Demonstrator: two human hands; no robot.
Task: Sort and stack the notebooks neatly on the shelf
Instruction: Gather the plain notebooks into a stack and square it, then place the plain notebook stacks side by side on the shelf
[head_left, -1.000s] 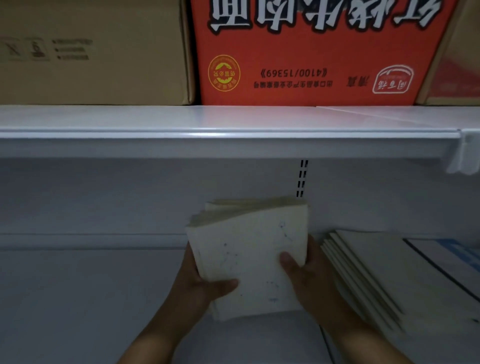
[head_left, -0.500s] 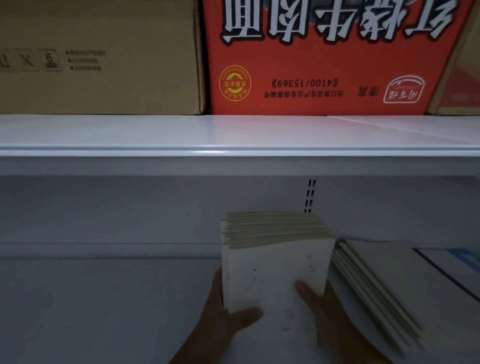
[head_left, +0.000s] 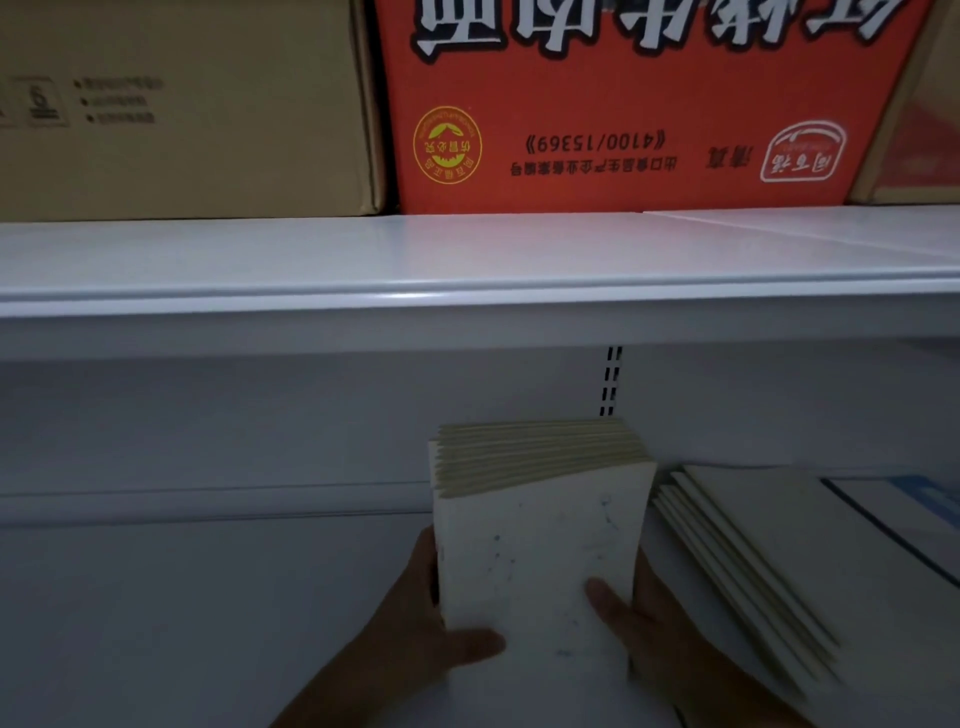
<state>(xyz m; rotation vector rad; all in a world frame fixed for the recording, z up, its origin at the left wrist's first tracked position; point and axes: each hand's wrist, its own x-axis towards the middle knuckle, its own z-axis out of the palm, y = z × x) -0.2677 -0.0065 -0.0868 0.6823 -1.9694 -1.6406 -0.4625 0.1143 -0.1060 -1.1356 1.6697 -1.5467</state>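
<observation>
A second ago the bundle of notebooks sat skewed between the hands, its top edges fanned. Now the edges are squared and it stands upright, cover towards the person. The left hand and right hand clasp its lower sides, thumbs across the cover, the remaining fingers hidden behind it. Whether its foot touches the lower shelf cannot be told. The bundle looks tidy enough to be set in place. Just right of the right hand's fingers, a slanted pile of notebooks lies on the same shelf, apart from the bundle. Well above the fingers, on the upper shelf, a brown carton and a red carton stand closed, their contents unseen.
</observation>
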